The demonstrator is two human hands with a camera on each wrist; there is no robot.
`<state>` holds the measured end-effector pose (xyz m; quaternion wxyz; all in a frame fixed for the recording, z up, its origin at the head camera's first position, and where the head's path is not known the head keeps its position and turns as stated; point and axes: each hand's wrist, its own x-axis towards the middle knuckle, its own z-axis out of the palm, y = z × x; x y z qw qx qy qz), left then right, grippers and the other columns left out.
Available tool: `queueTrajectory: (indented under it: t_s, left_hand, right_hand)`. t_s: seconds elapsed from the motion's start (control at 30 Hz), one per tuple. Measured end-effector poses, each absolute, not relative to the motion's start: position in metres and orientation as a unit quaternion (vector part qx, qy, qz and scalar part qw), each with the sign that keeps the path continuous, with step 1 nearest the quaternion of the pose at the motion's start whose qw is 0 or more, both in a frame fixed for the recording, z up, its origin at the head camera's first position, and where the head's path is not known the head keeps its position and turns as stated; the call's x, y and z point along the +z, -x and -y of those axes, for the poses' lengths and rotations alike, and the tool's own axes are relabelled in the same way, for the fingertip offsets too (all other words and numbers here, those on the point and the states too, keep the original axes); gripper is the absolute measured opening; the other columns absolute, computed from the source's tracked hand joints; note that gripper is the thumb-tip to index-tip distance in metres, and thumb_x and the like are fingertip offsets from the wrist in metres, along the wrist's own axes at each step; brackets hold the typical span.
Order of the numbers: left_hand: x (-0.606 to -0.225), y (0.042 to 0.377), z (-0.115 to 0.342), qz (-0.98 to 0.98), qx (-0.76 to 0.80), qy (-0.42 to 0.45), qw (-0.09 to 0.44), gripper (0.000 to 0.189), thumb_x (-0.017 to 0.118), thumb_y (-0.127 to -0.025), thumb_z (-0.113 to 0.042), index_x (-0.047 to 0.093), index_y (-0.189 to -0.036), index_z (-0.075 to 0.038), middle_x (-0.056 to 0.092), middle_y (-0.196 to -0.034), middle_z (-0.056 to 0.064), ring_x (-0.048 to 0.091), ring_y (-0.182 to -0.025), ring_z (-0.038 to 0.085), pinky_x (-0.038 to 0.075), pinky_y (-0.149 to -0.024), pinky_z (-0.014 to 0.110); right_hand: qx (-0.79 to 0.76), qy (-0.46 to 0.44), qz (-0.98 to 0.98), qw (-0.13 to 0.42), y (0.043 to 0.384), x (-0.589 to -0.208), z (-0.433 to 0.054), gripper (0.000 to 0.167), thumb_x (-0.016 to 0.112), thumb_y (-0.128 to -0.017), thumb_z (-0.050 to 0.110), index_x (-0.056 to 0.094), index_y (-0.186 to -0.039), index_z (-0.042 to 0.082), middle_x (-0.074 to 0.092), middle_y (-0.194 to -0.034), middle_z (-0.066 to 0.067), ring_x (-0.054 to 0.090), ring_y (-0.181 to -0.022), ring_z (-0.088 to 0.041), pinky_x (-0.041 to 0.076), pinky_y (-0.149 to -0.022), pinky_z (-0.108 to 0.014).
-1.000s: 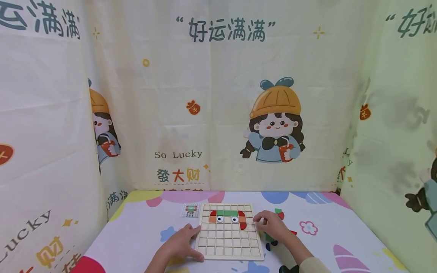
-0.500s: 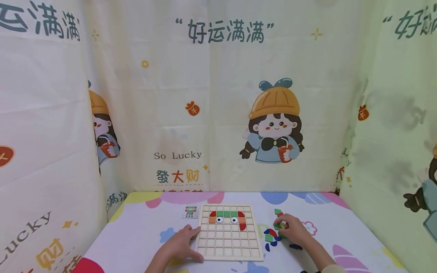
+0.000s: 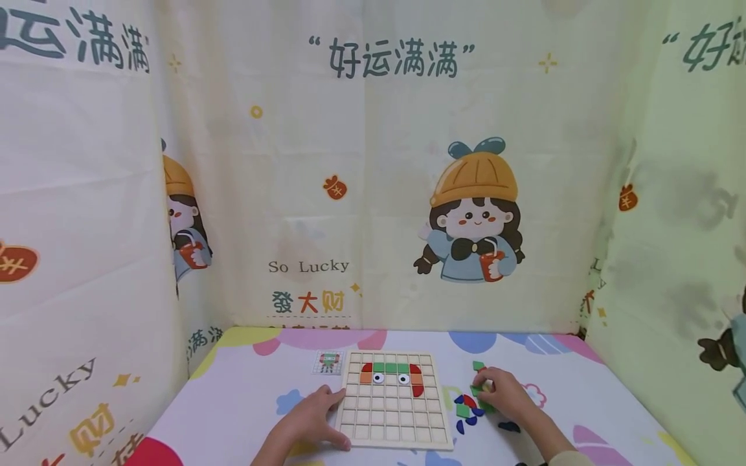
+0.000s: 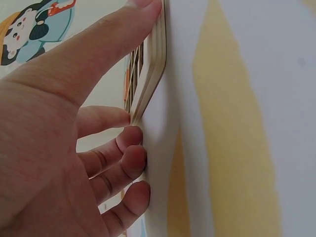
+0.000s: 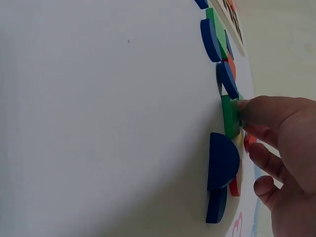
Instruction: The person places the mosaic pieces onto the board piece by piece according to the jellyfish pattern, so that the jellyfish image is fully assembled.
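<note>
A wooden grid board [image 3: 393, 417] lies on the table. On it are red rounded pieces, orange and green squares, and two eye pieces [image 3: 403, 379]. My left hand [image 3: 309, 417] rests at its left side, thumb and index finger touching the edge; in the left wrist view the other fingers [image 4: 133, 160] are loosely bent beside it. Over the loose pieces to the board's right, my right hand [image 3: 508, 391] pinches a green tile [image 3: 474, 390] between thumb and fingertips. In the right wrist view, a green block [image 5: 229, 116] stands right at the thumb.
A small picture card [image 3: 328, 362] with a figure on a grid lies by the board's upper left corner. Blue half-round pieces [image 5: 223, 160] and other red and green pieces lie around the right hand. Printed curtains [image 3: 384, 194] enclose the table's back and sides.
My right hand has moved from the board's right edge rightward to the loose pieces, its fingertips now at a green tile. The left hand stays at the board.
</note>
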<state>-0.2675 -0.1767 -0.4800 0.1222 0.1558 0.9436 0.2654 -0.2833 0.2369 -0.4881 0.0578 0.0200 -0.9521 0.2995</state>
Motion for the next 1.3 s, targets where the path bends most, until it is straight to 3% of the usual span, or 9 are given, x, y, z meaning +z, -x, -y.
queueTrajectory:
  t_s: [0.2,0.6,0.93,1.1,1.3]
  left_hand:
    - [-0.48,0.266,0.176,-0.946,0.257,-0.165,0.113,0.1,0.087,-0.059,-0.052,0.049,-0.142,-0.012,0.046,-0.097,0.002,0.046,-0.088,0.019,0.043,-0.076,0.039]
    - [-0.477,0.268,0.175,-0.943,0.268,-0.154,0.127,0.102,0.087,-0.057,-0.052,0.049,-0.143,-0.013,0.047,-0.102,0.004,0.047,-0.092,0.022,0.045,-0.081,0.043]
    - [-0.478,0.268,0.176,-0.942,0.272,-0.153,0.126,0.104,0.087,-0.056,-0.053,0.048,-0.143,-0.012,0.045,-0.097,0.004,0.046,-0.089,0.021,0.042,-0.076,0.039]
    - [-0.478,0.268,0.177,-0.94,0.278,-0.15,0.128,0.104,0.088,-0.055,-0.052,0.048,-0.143,-0.012,0.045,-0.097,0.005,0.046,-0.09,0.022,0.042,-0.076,0.04]
    - [-0.479,0.267,0.177,-0.941,0.277,-0.149,0.128,0.105,0.088,-0.055,-0.052,0.048,-0.143,-0.013,0.045,-0.098,0.005,0.047,-0.09,0.023,0.043,-0.077,0.041]
  right_hand:
    - [0.273,-0.032,0.959,0.069,0.285,-0.488,-0.234,0.012,0.079,-0.077,0.013,0.069,-0.083,0.017,0.063,-0.087,0.004,0.049,-0.076,-0.014,0.044,-0.068,-0.029]
    - [0.32,-0.08,0.939,0.1,0.289,-0.484,-0.198,0.011,0.079,-0.077,0.016,0.07,-0.08,0.02,0.061,-0.081,0.007,0.043,-0.066,-0.01,0.035,-0.058,-0.022]
    - [0.34,-0.144,0.927,0.062,0.296,-0.487,-0.15,0.008,0.077,-0.081,0.019,0.069,-0.083,0.019,0.061,-0.086,0.006,0.046,-0.069,-0.01,0.038,-0.059,-0.022]
    - [0.325,-0.182,0.926,0.058,0.299,-0.488,-0.13,0.007,0.078,-0.081,0.02,0.07,-0.08,0.019,0.062,-0.086,0.008,0.049,-0.075,-0.01,0.042,-0.066,-0.025]
    - [0.311,-0.171,0.933,0.057,0.303,-0.494,-0.116,0.006,0.079,-0.079,0.022,0.073,-0.079,0.022,0.066,-0.092,0.007,0.054,-0.088,-0.012,0.05,-0.083,-0.039]
